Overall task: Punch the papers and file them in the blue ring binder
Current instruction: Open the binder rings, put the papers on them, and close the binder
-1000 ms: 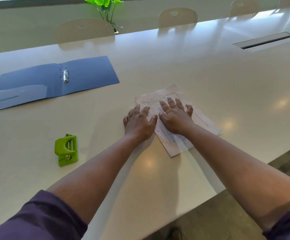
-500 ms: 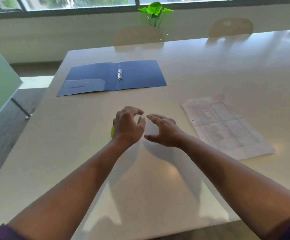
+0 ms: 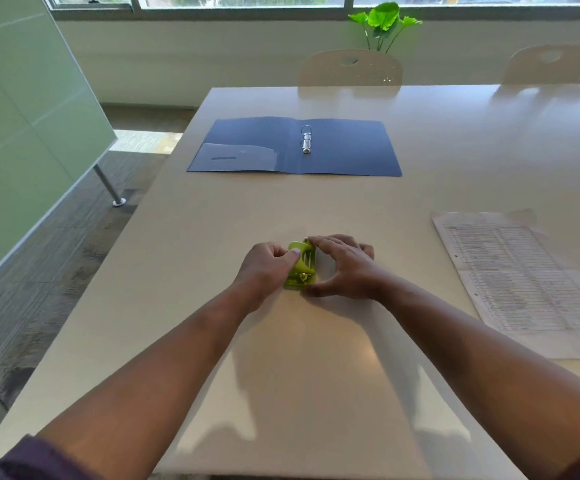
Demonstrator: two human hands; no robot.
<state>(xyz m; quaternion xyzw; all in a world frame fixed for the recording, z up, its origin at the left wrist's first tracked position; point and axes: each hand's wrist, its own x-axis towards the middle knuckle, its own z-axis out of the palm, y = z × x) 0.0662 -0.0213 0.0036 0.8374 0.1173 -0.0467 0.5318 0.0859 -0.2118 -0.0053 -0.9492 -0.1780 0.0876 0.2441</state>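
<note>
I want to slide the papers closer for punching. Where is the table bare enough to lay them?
Bare table lies between the forearms, near the edge, and between the blue ring binder and the green hole punch. Crowded: around the punch, where the left hand and right hand close on it. The papers fill the right.

Bright window daylight (tabletop (image 3: 316,375) glare)
</note>
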